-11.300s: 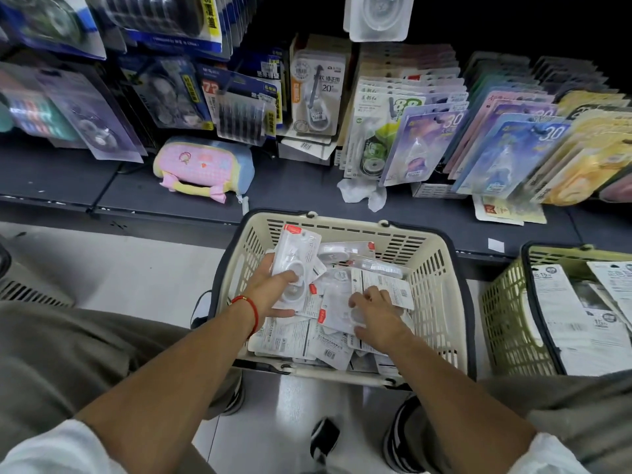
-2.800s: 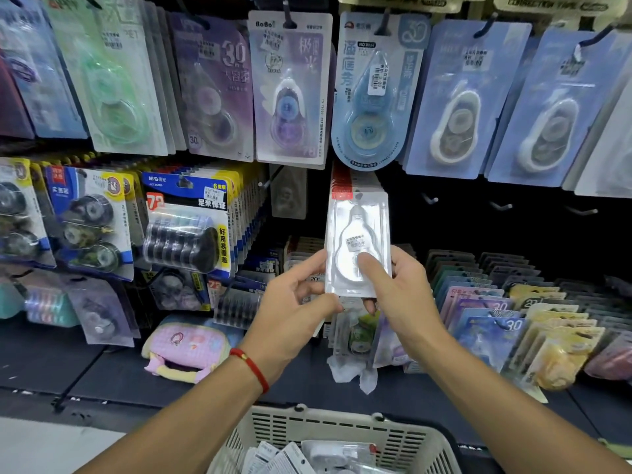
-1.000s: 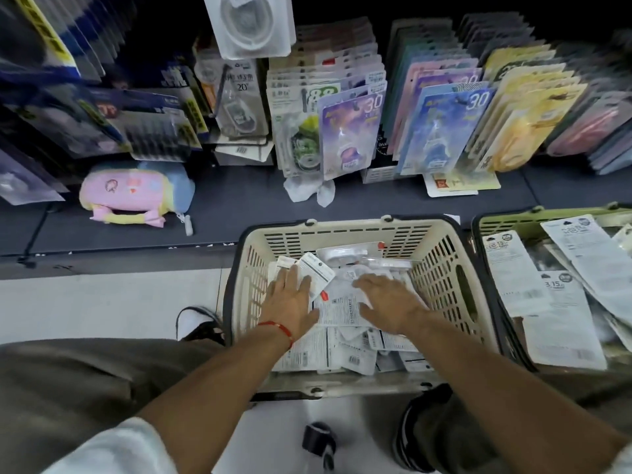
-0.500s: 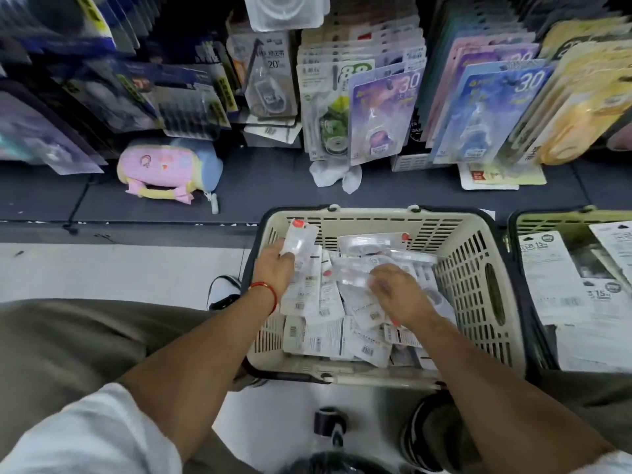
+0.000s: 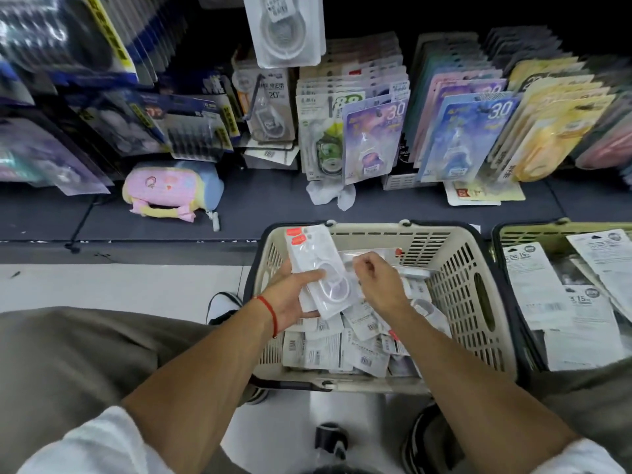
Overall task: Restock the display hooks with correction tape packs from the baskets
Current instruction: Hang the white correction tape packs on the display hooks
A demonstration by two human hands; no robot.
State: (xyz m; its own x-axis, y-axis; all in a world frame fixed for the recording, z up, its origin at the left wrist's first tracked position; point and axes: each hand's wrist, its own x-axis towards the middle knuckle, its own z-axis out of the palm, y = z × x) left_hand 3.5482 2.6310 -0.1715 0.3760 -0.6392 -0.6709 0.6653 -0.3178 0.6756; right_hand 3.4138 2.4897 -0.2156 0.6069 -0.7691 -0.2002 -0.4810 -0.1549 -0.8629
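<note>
Cream basket (image 5: 461,268), standing on the floor before the dark shelf (image 5: 273,206), taken as landmark. Over its near-left corner the left hand (image 5: 290,295), a red cord at the wrist, grips a small stack of correction tape packs (image 5: 321,268), thumb across the clear front, fingers curled behind; red tabs top the stack. Just right of it, above the basket's middle, the right hand (image 5: 376,282) pinches the stack's upper right edge with bent fingers; whether it has hold of a separate pack is unclear. More packs (image 5: 342,350) lie loose inside the basket, barcodes up. Right of it stands a green basket (image 5: 519,230) of larger carded packs. Beyond it, rows of carded tapes (image 5: 372,138) stand on the shelf; a pink pouch (image 5: 171,189) lies far left.
</note>
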